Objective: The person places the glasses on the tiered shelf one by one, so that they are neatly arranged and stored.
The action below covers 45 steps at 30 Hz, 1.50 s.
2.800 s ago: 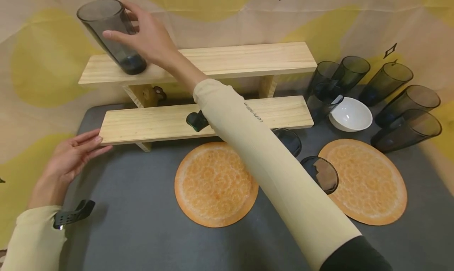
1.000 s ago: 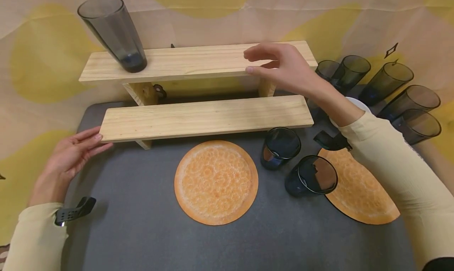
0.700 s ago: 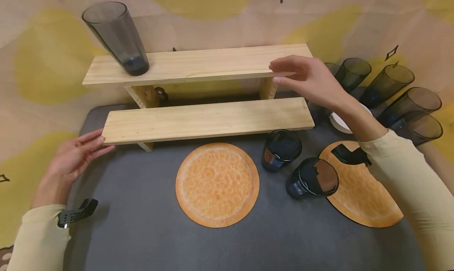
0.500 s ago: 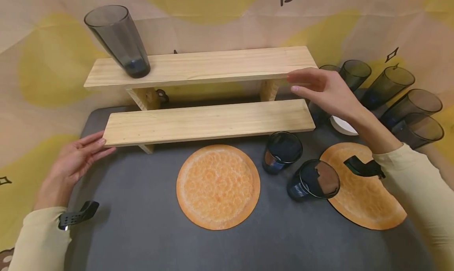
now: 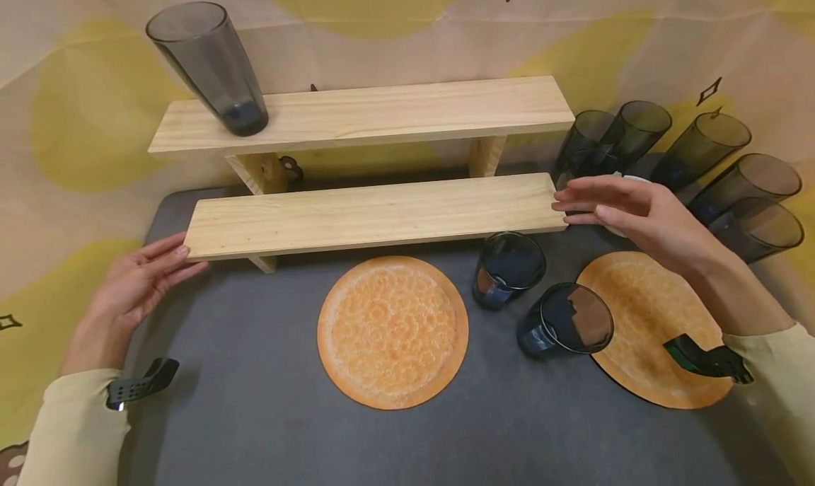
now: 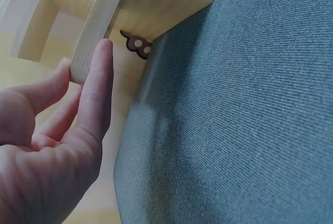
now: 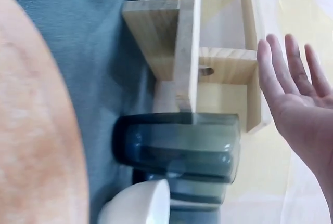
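A two-tier wooden shelf (image 5: 376, 213) stands against the cloth backdrop. My left hand (image 5: 136, 281) pinches the left end of its lower board, thumb on one face and fingers on the other; the left wrist view shows this hand (image 6: 67, 130) close up. One tall grey glass (image 5: 213, 72) stands upright at the left of the upper board. My right hand (image 5: 643, 221), holding nothing, has its fingers extended near the lower board's right end; in the head view they overlap that end, and contact is unclear. Two dark glasses (image 5: 508, 270) stand in front of the shelf.
Several tall tinted glasses (image 5: 700, 146) stand at the right, by the backdrop. A white bowl (image 7: 138, 203) sits among them, mostly behind my right hand in the head view. Two round orange-tan mats (image 5: 392, 332) lie on the dark grey tabletop (image 5: 255, 401).
My right hand has let go of the glass on the upper board and moved right and down to the lower board's right end. My left hand has stayed in place.
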Each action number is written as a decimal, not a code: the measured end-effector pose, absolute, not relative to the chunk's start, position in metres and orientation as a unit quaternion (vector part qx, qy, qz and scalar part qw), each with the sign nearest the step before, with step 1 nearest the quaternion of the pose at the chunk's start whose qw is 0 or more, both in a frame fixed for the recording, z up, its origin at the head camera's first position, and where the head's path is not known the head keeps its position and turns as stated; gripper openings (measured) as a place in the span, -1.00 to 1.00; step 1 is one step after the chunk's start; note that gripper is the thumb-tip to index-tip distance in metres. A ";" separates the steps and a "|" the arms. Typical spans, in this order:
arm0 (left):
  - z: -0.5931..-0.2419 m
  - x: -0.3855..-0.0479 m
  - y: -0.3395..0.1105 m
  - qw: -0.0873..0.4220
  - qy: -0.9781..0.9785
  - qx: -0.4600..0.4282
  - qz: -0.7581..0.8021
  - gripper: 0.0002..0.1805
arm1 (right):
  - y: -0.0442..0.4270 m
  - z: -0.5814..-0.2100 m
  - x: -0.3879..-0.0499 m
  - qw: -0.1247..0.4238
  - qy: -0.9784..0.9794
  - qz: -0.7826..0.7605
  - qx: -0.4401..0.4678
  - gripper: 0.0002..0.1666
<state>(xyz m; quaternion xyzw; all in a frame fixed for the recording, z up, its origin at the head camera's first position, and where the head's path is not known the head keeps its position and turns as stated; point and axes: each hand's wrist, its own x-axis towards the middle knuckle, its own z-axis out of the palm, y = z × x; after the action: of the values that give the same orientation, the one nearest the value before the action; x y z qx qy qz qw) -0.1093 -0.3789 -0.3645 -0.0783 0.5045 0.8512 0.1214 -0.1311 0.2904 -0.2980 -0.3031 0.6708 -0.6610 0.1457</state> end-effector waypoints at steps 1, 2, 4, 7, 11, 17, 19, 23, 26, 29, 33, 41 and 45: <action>-0.364 -0.109 -0.379 0.121 0.502 -0.079 0.853 -0.65 | 0.293 -0.301 -0.128 0.148 0.668 -0.659 -0.312 -0.51; -0.364 -0.110 -0.378 0.122 0.499 -0.081 0.854 -0.65 | 0.296 -0.304 -0.124 0.150 0.669 -0.656 -0.314 -0.51; -0.365 -0.110 -0.378 0.122 0.492 -0.081 0.858 -0.65 | 0.301 -0.310 -0.119 0.161 0.656 -0.659 -0.330 -0.49; -0.366 -0.111 -0.378 0.121 0.483 -0.080 0.864 -0.64 | 0.307 -0.319 -0.110 0.186 0.634 -0.661 -0.356 -0.44; -0.368 -0.111 -0.380 0.125 0.460 -0.070 0.877 -0.62 | 0.313 -0.330 -0.101 0.230 0.597 -0.657 -0.398 -0.34; -0.370 -0.112 -0.380 0.125 0.443 -0.058 0.886 -0.61 | 0.314 -0.344 -0.094 0.255 0.577 -0.625 -0.460 -0.17; -0.370 -0.112 -0.380 0.125 0.443 -0.058 0.886 -0.61 | 0.314 -0.349 -0.091 0.255 0.587 -0.612 -0.466 -0.09; -0.370 -0.112 -0.380 0.125 0.442 -0.063 0.886 -0.61 | 0.313 -0.355 -0.083 0.266 0.609 -0.598 -0.449 -0.01; -0.370 -0.111 -0.380 0.126 0.442 -0.065 0.886 -0.61 | 0.311 -0.360 -0.078 0.267 0.620 -0.601 -0.429 0.05; -0.370 -0.111 -0.380 0.128 0.440 -0.063 0.887 -0.61 | 0.309 -0.365 -0.074 0.255 0.632 -0.605 -0.412 0.12; -0.371 -0.110 -0.380 0.129 0.434 -0.062 0.890 -0.61 | 0.308 -0.370 -0.068 0.231 0.656 -0.603 -0.391 0.18; -0.370 -0.109 -0.381 0.124 0.418 -0.067 0.897 -0.62 | 0.304 -0.373 -0.058 0.195 0.678 -0.614 -0.353 0.16; -0.370 -0.109 -0.380 0.127 0.415 -0.065 0.898 -0.62 | 0.300 -0.369 -0.047 0.164 0.717 -0.596 -0.321 0.12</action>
<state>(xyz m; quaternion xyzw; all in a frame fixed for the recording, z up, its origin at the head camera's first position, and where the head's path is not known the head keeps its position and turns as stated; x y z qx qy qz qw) -0.1090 -0.3796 -0.3704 -0.0652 0.4154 0.8983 0.1274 -0.0467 0.2996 -0.3690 -0.3213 0.7170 -0.5965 0.1640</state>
